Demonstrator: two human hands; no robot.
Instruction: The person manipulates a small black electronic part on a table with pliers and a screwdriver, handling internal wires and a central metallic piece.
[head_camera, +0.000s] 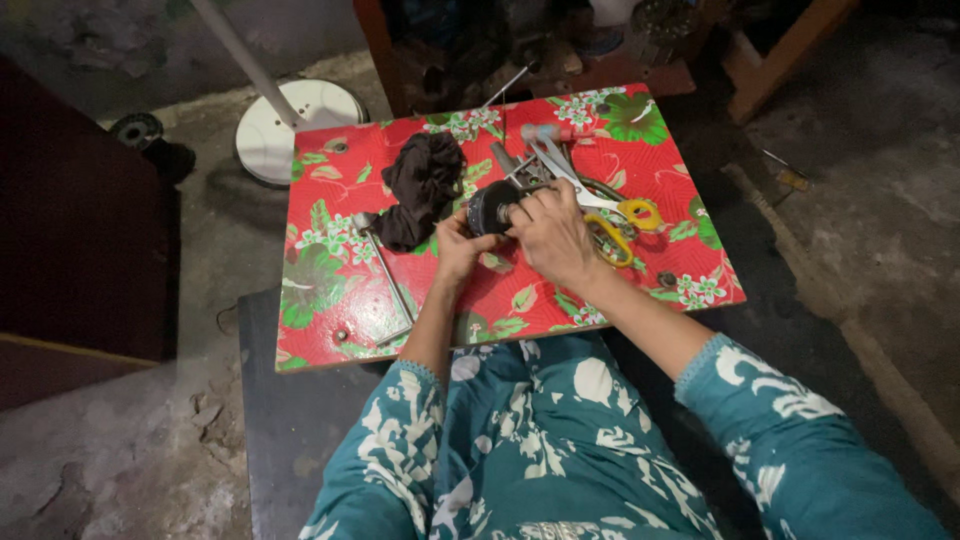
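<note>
Centrally, left hand (459, 247), right hand (551, 233), gripping motor (492, 207)

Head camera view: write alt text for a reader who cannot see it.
Both hands, left hand and right hand, grip a small dark round motor over a red floral tabletop. A dark cloth lies to its left, yellow-handled pliers to its right, and a hammer nearer the left edge.
</note>
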